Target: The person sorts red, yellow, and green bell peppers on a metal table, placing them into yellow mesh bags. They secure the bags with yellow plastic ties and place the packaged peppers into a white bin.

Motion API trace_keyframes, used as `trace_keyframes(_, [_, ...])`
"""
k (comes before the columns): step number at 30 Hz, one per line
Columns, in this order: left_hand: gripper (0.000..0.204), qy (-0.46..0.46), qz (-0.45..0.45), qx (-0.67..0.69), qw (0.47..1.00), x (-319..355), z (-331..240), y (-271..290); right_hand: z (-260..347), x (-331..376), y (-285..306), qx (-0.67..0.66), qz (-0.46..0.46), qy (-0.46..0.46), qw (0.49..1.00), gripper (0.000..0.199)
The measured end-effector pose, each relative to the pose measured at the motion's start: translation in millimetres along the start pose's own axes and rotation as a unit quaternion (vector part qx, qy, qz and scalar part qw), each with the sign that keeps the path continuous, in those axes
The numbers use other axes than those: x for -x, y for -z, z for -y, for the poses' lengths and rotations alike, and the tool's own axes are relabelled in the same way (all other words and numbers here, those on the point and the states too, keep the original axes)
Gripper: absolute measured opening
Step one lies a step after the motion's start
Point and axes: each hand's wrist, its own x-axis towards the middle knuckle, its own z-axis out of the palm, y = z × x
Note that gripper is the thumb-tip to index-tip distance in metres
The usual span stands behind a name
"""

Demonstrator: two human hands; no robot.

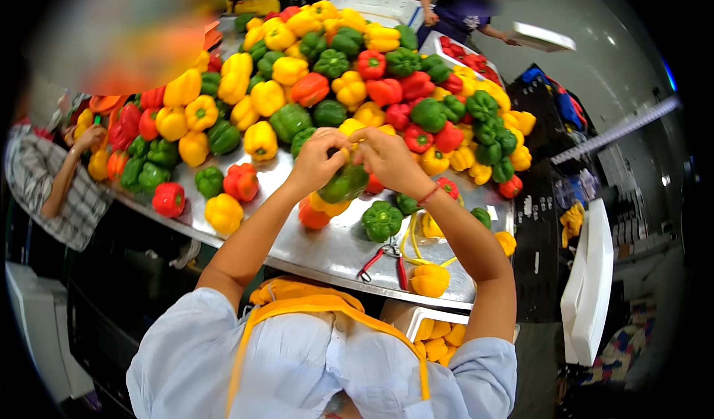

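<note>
Above the front of the steel table (284,229), my two hands meet at the top of what looks like a clear bag of bell peppers (344,186). Green, yellow and orange peppers show stacked in it below my fingers. My left hand (321,162) is closed, with curled fingers gripping the bag's gathered top. Pinched against the same top is my right hand (388,159), and a small yellow bit shows between the hands. A loose green pepper (381,221) lies under my right forearm, near red-handled snips (387,263) and yellow strips (407,239).
A big heap of yellow, red and green peppers (327,62) covers the table's far side. A white box of yellow peppers (405,316) stands below the front edge. One co-worker (56,181) is at the left; another (461,10) stands far right, holding a white lid (544,37).
</note>
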Motion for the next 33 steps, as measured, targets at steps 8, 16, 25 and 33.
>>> trace_keyframes(8, [0.009,0.033,-0.047,-0.023,0.998,1,0,-2,-4,5,-15,0.027,-0.031,0.003,0.999,0.013])
trace_keyframes(16, [0.006,0.023,-0.065,-0.035,0.997,2,0,-1,-3,1,-15,-0.011,-0.020,-0.075,0.997,0.015])
trace_keyframes(25, [0.007,0.016,-0.066,-0.030,0.997,4,0,0,-6,1,-24,0.035,-0.050,-0.076,0.995,0.012])
trace_keyframes(33, [0.008,0.097,0.035,0.065,0.992,0,6,12,-27,-9,-31,0.103,-0.126,0.119,0.979,0.015])
